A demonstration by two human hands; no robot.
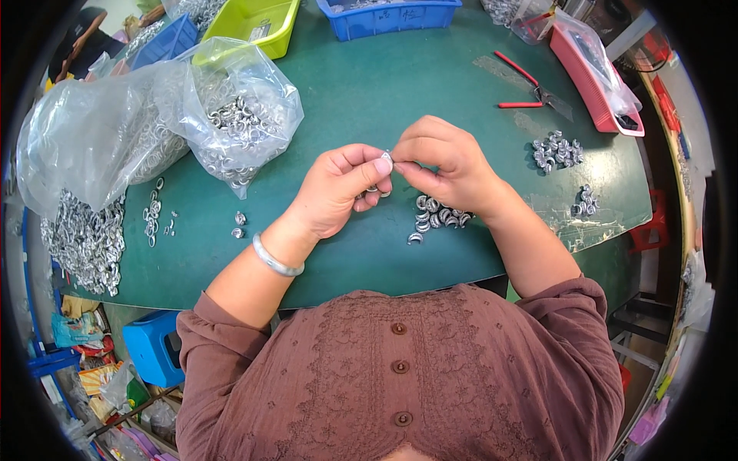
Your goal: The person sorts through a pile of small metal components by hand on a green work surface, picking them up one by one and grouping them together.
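Note:
Over the table's middle, my hands meet fingertip to fingertip. My left hand [338, 188] is closed, its thumb and index finger pinching a small silvery metal piece [387, 156]; more shiny metal shows between its curled lower fingers. The thumb and fingers of my right hand [450, 157] press together at the piece's other side; whether they hold a separate part is hidden. Below my right hand lies a small heap of curved silvery metal pieces [438, 217]. Two loose metal bits [240, 224] sit left of my left wrist, which wears a pale bangle [277, 257].
On the green table [384, 84], clear bags of metal rings [246, 127] stand left, near a large metal heap [86, 240]. Red-handled pliers [530, 88] lie far right, above two metal clusters [556, 152]. Green [280, 34], blue [392, 24] and pink [588, 84] bins line the edges.

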